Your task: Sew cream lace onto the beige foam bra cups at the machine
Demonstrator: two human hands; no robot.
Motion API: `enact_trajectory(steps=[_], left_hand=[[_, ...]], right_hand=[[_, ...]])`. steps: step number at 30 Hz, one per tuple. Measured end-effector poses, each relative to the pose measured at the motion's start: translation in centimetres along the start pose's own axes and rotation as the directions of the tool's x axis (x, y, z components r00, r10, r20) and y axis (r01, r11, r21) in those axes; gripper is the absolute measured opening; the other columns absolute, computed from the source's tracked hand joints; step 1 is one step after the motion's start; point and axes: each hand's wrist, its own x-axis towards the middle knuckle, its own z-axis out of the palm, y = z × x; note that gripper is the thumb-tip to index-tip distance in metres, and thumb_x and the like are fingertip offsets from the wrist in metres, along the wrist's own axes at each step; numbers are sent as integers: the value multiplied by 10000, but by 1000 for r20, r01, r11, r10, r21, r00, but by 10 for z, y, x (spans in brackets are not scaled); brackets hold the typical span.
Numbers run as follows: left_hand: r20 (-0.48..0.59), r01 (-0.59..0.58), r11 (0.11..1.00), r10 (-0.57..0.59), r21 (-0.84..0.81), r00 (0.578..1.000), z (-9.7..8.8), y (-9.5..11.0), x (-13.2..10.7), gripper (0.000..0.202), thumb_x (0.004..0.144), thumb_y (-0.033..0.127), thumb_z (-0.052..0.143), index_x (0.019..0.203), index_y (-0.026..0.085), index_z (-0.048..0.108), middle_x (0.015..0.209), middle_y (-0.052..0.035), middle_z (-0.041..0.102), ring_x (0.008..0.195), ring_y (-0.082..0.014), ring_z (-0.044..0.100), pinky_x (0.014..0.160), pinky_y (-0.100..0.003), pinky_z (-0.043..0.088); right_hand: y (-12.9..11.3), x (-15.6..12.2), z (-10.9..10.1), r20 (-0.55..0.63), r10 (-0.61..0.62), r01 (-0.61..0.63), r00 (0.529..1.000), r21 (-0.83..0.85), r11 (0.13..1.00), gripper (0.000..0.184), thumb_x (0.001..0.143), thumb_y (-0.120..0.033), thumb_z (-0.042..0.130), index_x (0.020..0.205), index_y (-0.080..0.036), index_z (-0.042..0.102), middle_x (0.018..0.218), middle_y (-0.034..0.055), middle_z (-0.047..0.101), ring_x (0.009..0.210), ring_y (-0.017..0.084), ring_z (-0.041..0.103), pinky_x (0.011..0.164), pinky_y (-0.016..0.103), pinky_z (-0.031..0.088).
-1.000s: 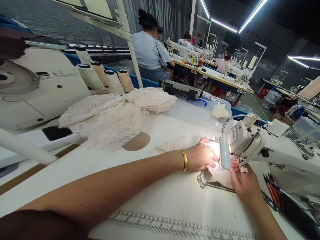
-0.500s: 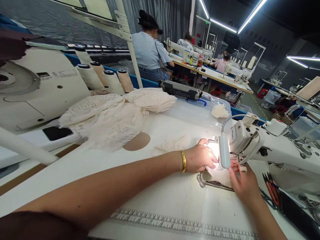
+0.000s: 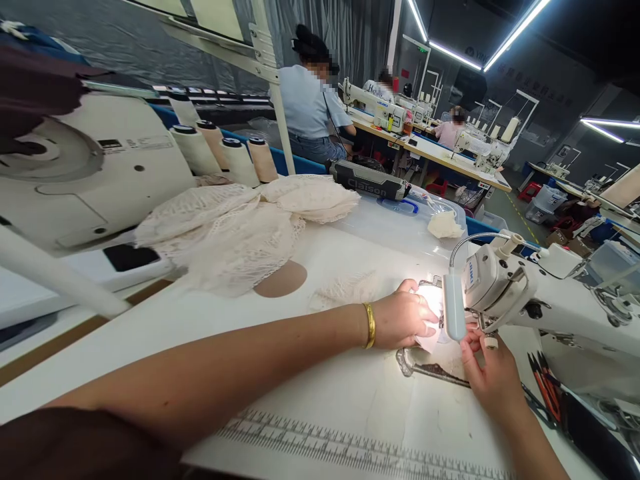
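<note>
Lying lit by the lamp [image 3: 454, 308], thin pale cloth [image 3: 425, 344] seems mid-work; stitching done or left can't be told. Left hand [image 3: 403, 317] rests on it, fingers bent; right hand [image 3: 494, 368] curls its fingers beside the machine [image 3: 500, 280]; whether either grips is unclear. Soft openwork lace [image 3: 235, 233] lies heaped leftward, a smaller piece [image 3: 345, 289] between.

The lamp [image 3: 454, 308] covers the needle area of my sewing machine [image 3: 560, 297], and its glare washes out the cloth [image 3: 427, 343] under my left grip [image 3: 403, 320], whose hold I can't make out. Nor can I tell what my right grip [image 3: 493, 370] touches, its fingertips half lost among machine parts. The measuring scale [image 3: 360, 447] slips beneath my left forearm [image 3: 250, 363], its figures unreadable. My dark sleeve [image 3: 90, 443] is cut off at the picture's corner.
</note>
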Motion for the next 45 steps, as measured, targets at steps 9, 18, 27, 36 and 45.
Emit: enact_trajectory(steps=[9, 18, 27, 36, 45], left_hand=[[-24, -43, 988, 47, 146, 999, -3, 16, -3, 104, 833, 209, 758, 929, 228, 725, 956, -27, 753, 847, -217, 613, 1003, -511, 292], [-7, -105, 984, 107, 143, 994, -14, 43, -4, 195, 877, 206, 742, 711, 201, 639, 743, 15, 656, 684, -177, 550, 964, -505, 367], [-25, 16, 993, -13, 114, 1000, 1, 31, 4, 186, 870, 137, 676, 693, 188, 651, 795, -25, 720, 756, -193, 598, 1003, -520, 332], [-95, 64, 987, -50, 146, 994, 18, 10, 15, 106, 902, 170, 675, 845, 228, 743, 873, -58, 735, 835, -216, 589, 1020, -527, 324], [2, 257, 930, -267, 265, 964, -37, 53, -47, 130, 980, 284, 632, 1074, 205, 673, 1209, -97, 702, 957, -240, 642, 889, -439, 376]], right_hand=[[-6, 1, -2, 152, -131, 141, 980, -52, 989, 201, 1082, -276, 454, 1204, -241, 610, 876, 40, 714, 765, 232, 681, 665, 333, 494], [-22, 6, -8, 352, -222, 242, 909, -12, 970, 243, 1065, -197, 428, 1026, -253, 661, 864, 33, 641, 790, 212, 583, 645, 304, 423], [-11, 5, 7, 229, -168, 191, 959, -84, 978, 238, 1074, -241, 434, 1082, -251, 672, 938, 47, 697, 767, 205, 636, 615, 309, 430], [-4, 6, 15, 179, -90, 125, 980, -200, 972, 247, 1059, -238, 438, 1156, -257, 665, 1053, 66, 748, 893, 237, 687, 674, 327, 502], [20, -3, 22, 38, -288, 291, 957, -115, 950, 234, 1071, -334, 454, 1176, -310, 662, 887, 63, 726, 722, 261, 702, 581, 366, 501]])
